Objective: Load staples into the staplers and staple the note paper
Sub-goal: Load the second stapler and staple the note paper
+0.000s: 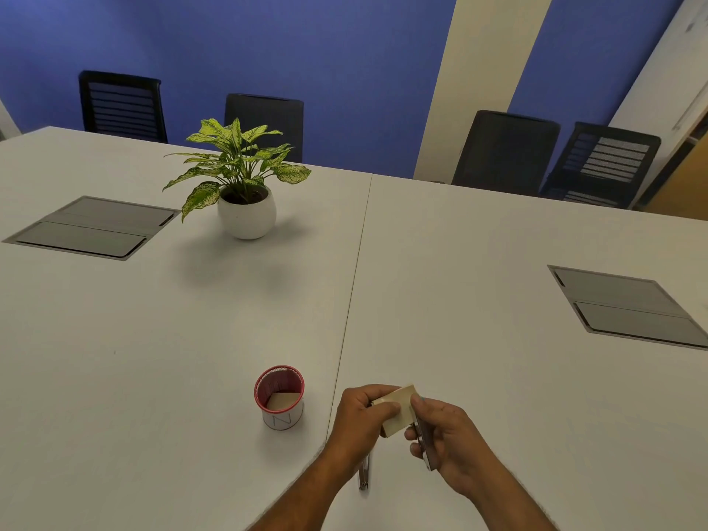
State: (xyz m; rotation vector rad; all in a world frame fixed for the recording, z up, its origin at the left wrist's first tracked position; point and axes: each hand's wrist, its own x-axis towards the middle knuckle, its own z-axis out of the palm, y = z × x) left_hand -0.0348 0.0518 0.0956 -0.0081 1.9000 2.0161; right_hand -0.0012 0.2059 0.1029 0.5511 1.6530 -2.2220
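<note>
Beige note paper is up off the white table near the front edge, with the left hand pinching its left side between thumb and fingers while the right hand is curled round a slim metal stapler, whose front end sits right at the paper's right edge. Looks to me like we're at the actual stapling bit, though I honestly can't tell if a staple has gone in yet or if this one is even loaded. There's a second stapler lying on the table under the left wrist that probably still needs its turn, and a red mesh cup sits just left with what might be more paper inside.
</note>
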